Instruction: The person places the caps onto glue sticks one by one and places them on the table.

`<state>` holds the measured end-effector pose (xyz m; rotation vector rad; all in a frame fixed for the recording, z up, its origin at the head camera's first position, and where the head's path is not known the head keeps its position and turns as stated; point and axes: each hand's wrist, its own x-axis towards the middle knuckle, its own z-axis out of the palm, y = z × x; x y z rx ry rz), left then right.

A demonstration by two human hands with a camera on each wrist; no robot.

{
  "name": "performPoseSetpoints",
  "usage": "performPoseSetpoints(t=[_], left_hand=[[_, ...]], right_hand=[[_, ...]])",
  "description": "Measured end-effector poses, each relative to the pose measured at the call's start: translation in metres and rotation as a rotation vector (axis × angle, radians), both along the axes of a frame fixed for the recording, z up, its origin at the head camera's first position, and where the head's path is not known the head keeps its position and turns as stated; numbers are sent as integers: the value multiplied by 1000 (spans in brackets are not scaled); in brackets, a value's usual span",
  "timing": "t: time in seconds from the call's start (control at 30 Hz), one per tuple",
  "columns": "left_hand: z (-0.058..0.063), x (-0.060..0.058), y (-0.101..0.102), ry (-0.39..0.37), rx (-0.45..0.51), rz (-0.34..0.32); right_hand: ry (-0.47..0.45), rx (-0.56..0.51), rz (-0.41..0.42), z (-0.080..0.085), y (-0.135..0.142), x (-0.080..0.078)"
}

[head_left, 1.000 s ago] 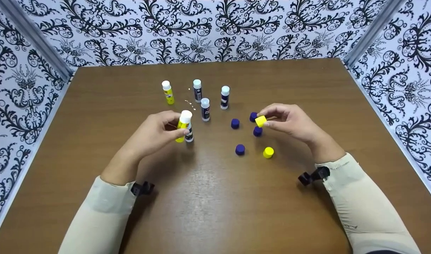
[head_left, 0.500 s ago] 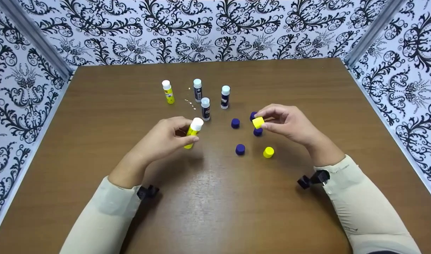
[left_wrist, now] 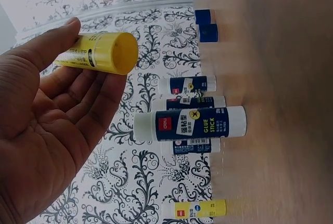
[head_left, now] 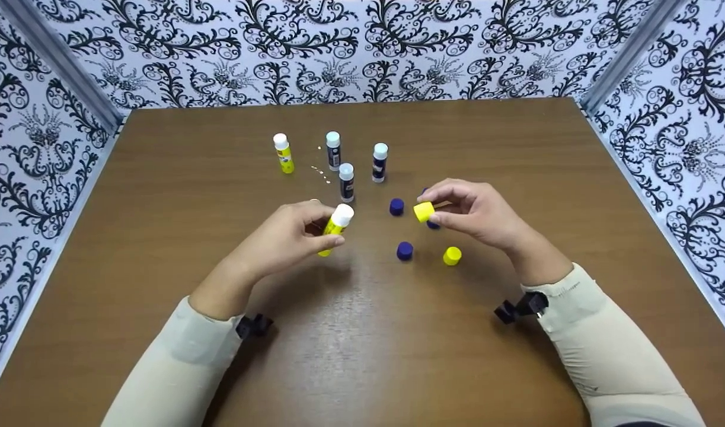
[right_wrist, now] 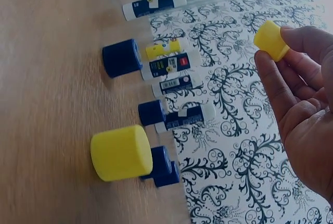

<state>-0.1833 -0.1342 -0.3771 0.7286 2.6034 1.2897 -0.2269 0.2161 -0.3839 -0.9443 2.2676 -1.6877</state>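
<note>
In the head view my left hand grips a yellow glue stick, its white top bare and tilted up to the right. The left wrist view shows the yellow base of that glue stick between thumb and fingers. Across from it, my right hand pinches a yellow cap by thumb and fingertips, raised above the table. A gap separates cap and glue stick. Another yellow cap stands on the table below the right hand. Dark blue caps stand close by, two of them partly hidden behind the right hand.
Behind the hands stand a second yellow glue stick and several dark blue glue sticks, all upright and uncapped. Small white crumbs lie among them. Patterned panels enclose the wooden table at the back and sides.
My left hand has moved right and slightly nearer with the glue stick, which now leans more. My right hand has shifted a little left and down, turning the pinched cap.
</note>
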Motion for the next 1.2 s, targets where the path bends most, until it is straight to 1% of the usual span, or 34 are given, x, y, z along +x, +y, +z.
performPoseSetpoints(t=[0.1,0.27,0.37,0.5,0.63,0.77,0.93,1.2], left_hand=[[0,-1,3,0,-22,-4],[2,-4,11,6,-54,-28],[4,-7,16,21,-63,-51],[10,-9,22,46,-70,-63],[15,-12,30,52,-59,-83],[17,-14,38,52,-51,-114],[18,-15,45,48,-70,-124],[17,-15,53,34,-64,-147]], right_hand=[[0,-7,14,-1,-3,1],[-7,-26,8,-3,-7,3],[-38,-46,-7,-4,-9,5],[-69,-80,-24,-3,-11,9],[-63,-132,-33,1,-14,11],[-51,-171,-41,4,-15,12],[-45,-191,-29,6,-17,13],[-23,-199,-22,9,-20,18]])
